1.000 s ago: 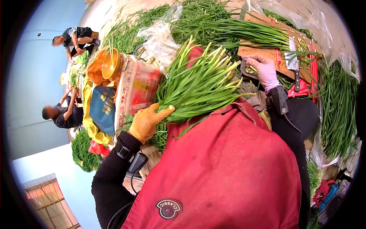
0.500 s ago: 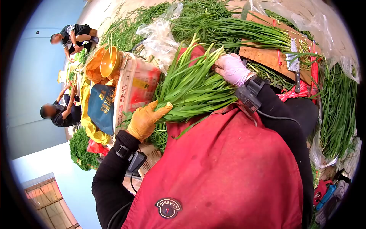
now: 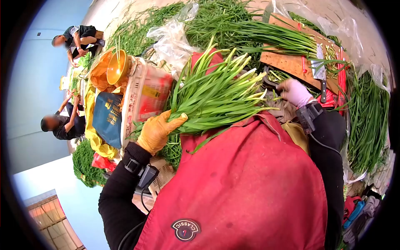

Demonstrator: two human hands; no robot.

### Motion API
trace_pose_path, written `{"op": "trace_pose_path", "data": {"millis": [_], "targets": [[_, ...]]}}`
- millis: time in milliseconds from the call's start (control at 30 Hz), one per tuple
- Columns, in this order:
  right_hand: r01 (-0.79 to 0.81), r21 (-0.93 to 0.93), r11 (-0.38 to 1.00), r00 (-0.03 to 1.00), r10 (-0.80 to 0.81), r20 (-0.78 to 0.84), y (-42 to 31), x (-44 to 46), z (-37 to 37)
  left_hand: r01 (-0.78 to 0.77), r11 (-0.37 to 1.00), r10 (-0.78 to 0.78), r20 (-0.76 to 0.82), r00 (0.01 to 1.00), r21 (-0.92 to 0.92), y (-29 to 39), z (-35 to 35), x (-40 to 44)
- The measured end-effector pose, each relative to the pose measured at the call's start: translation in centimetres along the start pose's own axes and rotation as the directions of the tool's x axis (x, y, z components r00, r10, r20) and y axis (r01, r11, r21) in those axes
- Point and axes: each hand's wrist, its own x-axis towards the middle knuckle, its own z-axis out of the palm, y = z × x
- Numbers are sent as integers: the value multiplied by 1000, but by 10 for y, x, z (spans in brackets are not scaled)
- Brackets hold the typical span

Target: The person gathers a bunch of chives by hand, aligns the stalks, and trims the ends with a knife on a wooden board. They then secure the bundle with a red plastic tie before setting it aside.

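"Green bunch (image 3: 216,98), where do we put it?"

"In the left hand (image 3: 157,131), above the red apron (image 3: 250,175). Orange-gloved fingers wrapped round the leafy end; pale ends fan out, uneven, toward the right hand (image 3: 295,92)."

"And that one?"

"Pink glove, fingers curled, apart from the bunch, by the dark container (image 3: 271,84). Whether they grip anything, we can't tell."

"Progress?"

"As far as we see: one bundle (image 3: 283,39) lies fairly aligned on the wooden board (image 3: 289,61), cut bits (image 3: 331,53) and knife (image 3: 319,64) beside it. Ours is gathered but ragged. We've got loose greens (image 3: 216,18) spread beyond the basket (image 3: 152,89), so we'd judge plenty unsorted. Total share done? Can't tell."
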Motion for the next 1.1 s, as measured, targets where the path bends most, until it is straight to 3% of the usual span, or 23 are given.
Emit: {"op": "trace_pose_path", "data": {"millis": [67, 100, 133, 200, 267, 333, 400, 500, 533, 600, 667, 733, 767, 800, 833, 867, 933, 1000, 1067, 1100], "targets": [[-32, 288, 957, 981, 85, -176, -30, 11, -16, -9, 1000, 9, -1, 1000, -14, 1, -1, 1], [204, 208, 957, 930, -123, -346, -40, 20, -17, -15, 1000, 15, -3, 1000, -18, 1, -2, 2], [417, 86, 905, 809, -326, -488, -51, 28, -19, -22, 1000, 22, 2, 1000, -10, 1, -3, 3], [574, 105, 812, 788, -512, -342, -80, 46, -16, -29, 1000, 29, 11, 1000, 4, 1, -3, 2], [457, -35, 889, 871, -455, -186, -108, 45, -2, -27, 1000, 27, 17, 999, -5, 3, -6, 3], [387, -19, 922, 920, -388, -61, -116, 50, 5, -22, 1000, 22, 22, 1000, -9, 5, -8, 4], [413, -8, 910, 908, -413, -71, -115, 50, 2, -15, 1000, 15, 25, 1000, -5, 6, -11, 4], [424, 300, 855, 903, -375, -208, -94, 49, 10, -15, 1000, 15, 29, 999, -13, 6, -13, 5], [273, 750, 602, 956, -255, -143, -89, 46, 15, -32, 999, 32, 6, 999, 16, 4, -11, 5], [137, 864, 485, 989, -118, -91, -70, 34, 2, -56, 996, 59, -35, 998, 75, -1, -6, 2], [29, 882, 471, 997, -79, 10, -32, 23, -6, -28, 999, 28, -17, 999, 22, 1, -7, 2], [-103, 738, 667, 989, -10, 147, 21, 15, 2, -16, 1000, 16, -8, 1000, -8, 1, -6, 3], [-154, 417, 896, 974, 66, 217, 35, 8, 2, -17, 1000, 17, -11, 1000, -12, 0, -5, 2], [-177, 31, 984, 954, 164, 252, 41, -1, 3, -17, 1000, 17, -14, 1000, -16, -1, -4, 2], [-278, -19, 961, 917, 271, 293, 12, -16, -13, -24, 999, 24, -16, 1000, -25, -1, -4, 3], [-115, 41, 992, 983, 108, 146, 6, -25, -14, -28, 999, 27, -20, 999, -33, -1, -5, 4], [-23, 233, 972, 994, 47, -98, -17, -20, -17, -27, 999, 27, -23, 999, -23, -1, -3, 2], [306, 131, 943, 898, -241, -367, -43, -6, -20, -27, 999, 28, -33, 999, 19, -2, 0, 2], [529, 103, 842, 781, -436, -446, -77, 11, -14, -23, 1000, 23, -23, 999, 12, 0, -3, 3], [523, 182, 833, 836, -460, -300, -80, 18, -6, -20, 1000, 20, -17, 1000, 8, 1, -4, 3]]}}
